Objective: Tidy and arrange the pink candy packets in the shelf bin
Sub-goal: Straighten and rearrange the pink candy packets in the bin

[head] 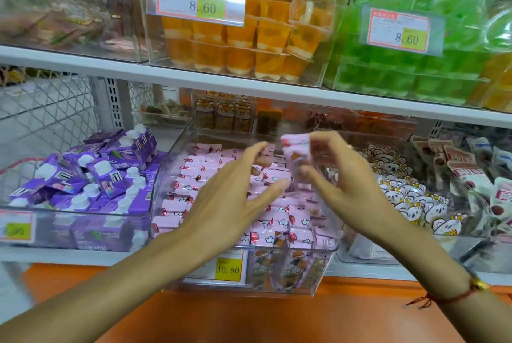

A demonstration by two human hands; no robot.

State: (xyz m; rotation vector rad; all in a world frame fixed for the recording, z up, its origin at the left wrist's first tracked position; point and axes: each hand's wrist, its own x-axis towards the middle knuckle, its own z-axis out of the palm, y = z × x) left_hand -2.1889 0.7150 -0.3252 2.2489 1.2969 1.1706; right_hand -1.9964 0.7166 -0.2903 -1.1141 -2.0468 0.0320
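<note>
Your left hand (235, 190) is spread out flat over the clear bin (171, 176). Its fingers are straight and reach across the pink candy packets (191, 168) that fill the bin. You can't tell if the fingertips touch the packets or just float over them.

Your right hand (340, 176) is up above the right side of the bin. Its fingers are curled and they pinch a small bunch of pink packets (295, 146), held up over the pile. This part is blurry, so you can't count them.

The packets on the left side of the bin lie in neat rows. Those near the front right corner are more mixed up. A yellow price tag (227, 269) sits on the front wall of the bin.

Purple drink packs (91, 173) fill the bin to the left. White bear packets (401, 193) fill the bin to the right. Orange jelly cups (241, 49) and green jelly cups (401, 71) sit on the shelf above.
</note>
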